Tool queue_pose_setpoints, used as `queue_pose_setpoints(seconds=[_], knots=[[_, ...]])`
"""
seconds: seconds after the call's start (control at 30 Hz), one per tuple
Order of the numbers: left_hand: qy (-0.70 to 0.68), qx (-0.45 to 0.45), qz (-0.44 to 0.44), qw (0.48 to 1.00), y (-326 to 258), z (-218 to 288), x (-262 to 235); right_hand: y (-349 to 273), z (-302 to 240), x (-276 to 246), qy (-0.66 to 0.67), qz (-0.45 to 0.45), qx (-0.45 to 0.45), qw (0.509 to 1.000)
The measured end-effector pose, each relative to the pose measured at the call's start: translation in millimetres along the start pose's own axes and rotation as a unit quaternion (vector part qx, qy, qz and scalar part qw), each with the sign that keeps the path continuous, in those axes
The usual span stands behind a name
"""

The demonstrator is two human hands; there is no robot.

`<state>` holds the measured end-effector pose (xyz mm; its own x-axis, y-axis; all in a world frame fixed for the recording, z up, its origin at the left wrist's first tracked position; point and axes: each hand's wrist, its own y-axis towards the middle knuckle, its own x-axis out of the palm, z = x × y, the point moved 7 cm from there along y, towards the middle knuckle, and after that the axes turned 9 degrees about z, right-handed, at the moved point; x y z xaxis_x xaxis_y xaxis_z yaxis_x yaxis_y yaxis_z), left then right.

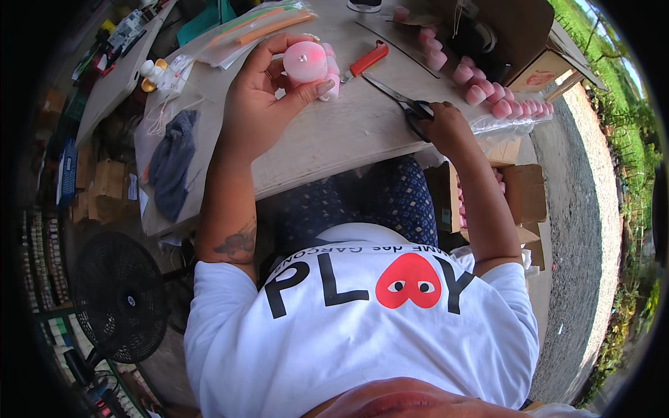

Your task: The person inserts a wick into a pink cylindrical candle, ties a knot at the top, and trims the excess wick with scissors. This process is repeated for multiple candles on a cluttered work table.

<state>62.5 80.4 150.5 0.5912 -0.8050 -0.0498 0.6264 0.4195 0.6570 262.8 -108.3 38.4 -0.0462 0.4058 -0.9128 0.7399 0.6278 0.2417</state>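
My left hand (258,104) is raised over the table, its thumb and fingers curled around a round pink candle (304,63) with a short pale wick stub at the middle of its top. More small pink candles (332,70) show just behind it; whether the hand also grips these I cannot tell. My right hand (449,129) rests at the table's near edge, fingers in the dark handles of a pair of scissors (387,91). The scissor blades point left and away, toward the candles. Beyond their tips lies a red-handled utility knife (369,58).
Rows of pink candles (497,93) stand at the right, beside a cardboard box (498,28). A dark cloth (174,161) hangs over the table's left side. Plastic-wrapped orange and green strips (261,26) lie at the back. Below right is an open carton (526,195); a black fan (122,299) stands lower left.
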Motion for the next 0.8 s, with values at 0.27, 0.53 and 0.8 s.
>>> queue_pose_setpoints(seconds=[0.27,0.53,0.8], knots=[[-0.146,-0.053,0.001,0.988,-8,-17,20,19,5,6,-0.079,-0.092,-0.017,0.992],[0.017,-0.038,-0.015,0.999,-35,-61,50,-17,-21,-70,0.631,0.006,-0.037,0.774],[0.140,-0.036,-0.028,0.989,-40,-64,68,-85,-62,-176,0.663,0.368,-0.273,0.592]])
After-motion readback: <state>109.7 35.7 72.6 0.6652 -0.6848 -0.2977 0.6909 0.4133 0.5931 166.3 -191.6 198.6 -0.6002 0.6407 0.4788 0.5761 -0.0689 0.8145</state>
